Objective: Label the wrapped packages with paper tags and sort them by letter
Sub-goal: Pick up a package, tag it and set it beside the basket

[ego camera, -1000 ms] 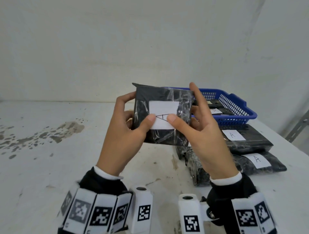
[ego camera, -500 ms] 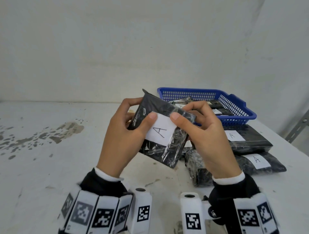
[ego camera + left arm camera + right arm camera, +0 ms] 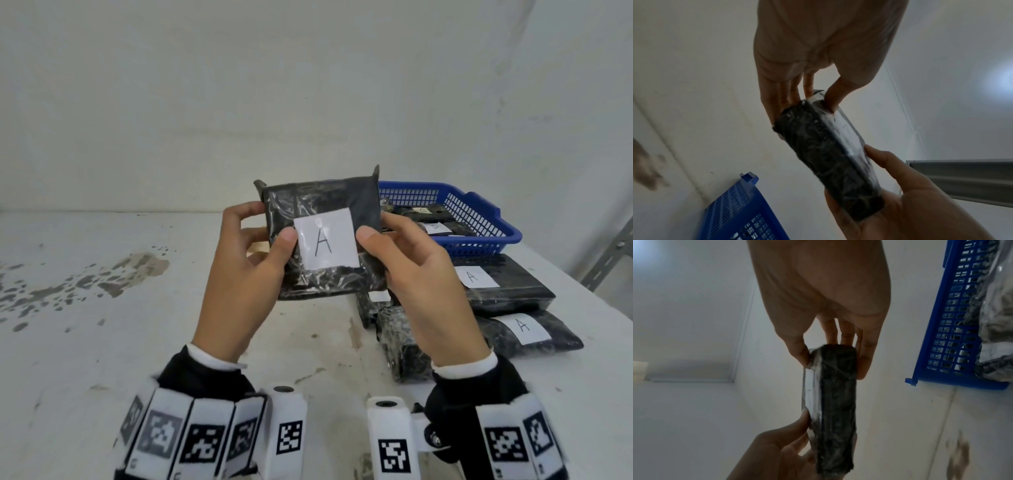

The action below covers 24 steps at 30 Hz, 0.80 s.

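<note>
A black plastic-wrapped rectangular package [image 3: 322, 236] is held upright in the air above the white stained worktop [image 3: 102, 342], its white paper tag marked "A" [image 3: 325, 240] facing the person. The left hand [image 3: 246, 274] pinches its left edge, thumb in front and fingers behind; the right hand [image 3: 421, 284] pinches the right edge likewise. Toward the worktop's right edge lie more tagged black packages [image 3: 507, 287], and behind them a blue plastic mesh basket [image 3: 479, 219] holds others, seemingly tagged too.
</note>
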Tool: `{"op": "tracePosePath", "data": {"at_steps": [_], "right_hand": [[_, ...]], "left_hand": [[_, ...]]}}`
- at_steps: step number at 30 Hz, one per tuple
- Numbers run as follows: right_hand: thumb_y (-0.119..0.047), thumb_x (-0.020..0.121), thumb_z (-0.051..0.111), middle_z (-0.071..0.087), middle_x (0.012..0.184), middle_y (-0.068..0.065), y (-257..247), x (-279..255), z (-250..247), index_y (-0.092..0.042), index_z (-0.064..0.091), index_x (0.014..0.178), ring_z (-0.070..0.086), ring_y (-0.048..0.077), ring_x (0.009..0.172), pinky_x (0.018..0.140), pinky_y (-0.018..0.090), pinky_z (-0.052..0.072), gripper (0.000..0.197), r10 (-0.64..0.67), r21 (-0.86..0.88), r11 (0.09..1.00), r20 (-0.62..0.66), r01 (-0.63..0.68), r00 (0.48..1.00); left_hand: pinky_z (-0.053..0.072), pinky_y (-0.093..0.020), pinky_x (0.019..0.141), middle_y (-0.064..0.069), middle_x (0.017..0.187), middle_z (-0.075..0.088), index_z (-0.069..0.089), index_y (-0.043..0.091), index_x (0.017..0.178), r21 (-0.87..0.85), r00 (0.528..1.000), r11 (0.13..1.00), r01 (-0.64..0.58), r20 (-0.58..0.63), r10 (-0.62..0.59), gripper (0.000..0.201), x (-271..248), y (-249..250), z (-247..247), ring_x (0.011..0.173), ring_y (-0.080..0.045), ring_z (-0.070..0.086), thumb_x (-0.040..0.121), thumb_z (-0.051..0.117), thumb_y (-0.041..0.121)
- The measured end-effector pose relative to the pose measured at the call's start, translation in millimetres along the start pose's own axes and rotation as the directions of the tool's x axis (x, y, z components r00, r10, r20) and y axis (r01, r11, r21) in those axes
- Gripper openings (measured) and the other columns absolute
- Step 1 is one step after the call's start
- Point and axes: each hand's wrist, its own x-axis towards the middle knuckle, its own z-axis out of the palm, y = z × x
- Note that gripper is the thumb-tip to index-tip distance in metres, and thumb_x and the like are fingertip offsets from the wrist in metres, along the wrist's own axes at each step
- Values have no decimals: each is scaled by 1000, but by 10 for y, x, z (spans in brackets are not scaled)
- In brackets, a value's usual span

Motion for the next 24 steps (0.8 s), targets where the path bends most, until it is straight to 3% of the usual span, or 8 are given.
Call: {"op": "tracePosePath", "data": {"at_steps": [2,7,11,15,18,21,24], "right_hand": [[-30,88,71,74,108,4,-11,-6,1,-23,71,113,73,17,92,88,38,57,26,1,-9,1000,5,-1,1000],[-40,82,71,73,108,7,-28,-19,21,-25,69,120,73,22,96,91,49,58,42,-4,-12,1000,-18,4,1000],[-33,89,70,75,100,3,-22,1,2,-25,66,125,74,21,96,92,53,57,37,-11,-15,1000,-60,10,998],[-36,90,69,77,89,2,4,38,-38,-37,56,132,74,18,95,98,56,52,44,-6,-34,999,-112,2,994],[-40,92,66,77,87,-1,20,52,-86,-41,57,129,74,14,88,92,51,55,37,19,-92,995,-83,-27,996],[-41,98,58,73,83,-3,11,54,-142,-36,55,130,68,8,68,76,40,59,33,94,-178,979,-62,-104,994],[-39,101,52,68,103,-7,-16,42,-244,-31,56,127,67,9,87,83,34,56,28,92,-329,938,-76,-112,993]], "left_hand": [[52,-16,55,3,96,65,47,28,120,-20,1000,1000,5,9,-4,31,2,-5,-6,66,2,66,93,59,19],[50,-17,55,3,92,66,50,30,120,-32,999,999,13,37,-12,29,1,-14,1,67,0,66,94,59,20],[50,-16,54,1,92,66,53,29,120,-3,998,1000,20,51,-20,29,8,-10,1,66,-1,66,92,60,24],[47,-12,51,-3,85,72,54,31,121,92,991,994,64,110,-74,31,17,19,-12,65,-4,67,92,61,25],[44,-15,46,0,81,74,55,29,122,133,984,985,114,123,-131,33,37,34,-23,60,-3,66,91,63,23],[44,-22,46,-4,91,73,55,21,126,211,972,960,184,105,-209,37,83,11,-59,61,-11,65,91,64,27],[44,-25,46,-10,99,70,53,13,126,319,956,913,254,61,-287,38,145,-68,-112,66,-20,64,92,64,27]]}}
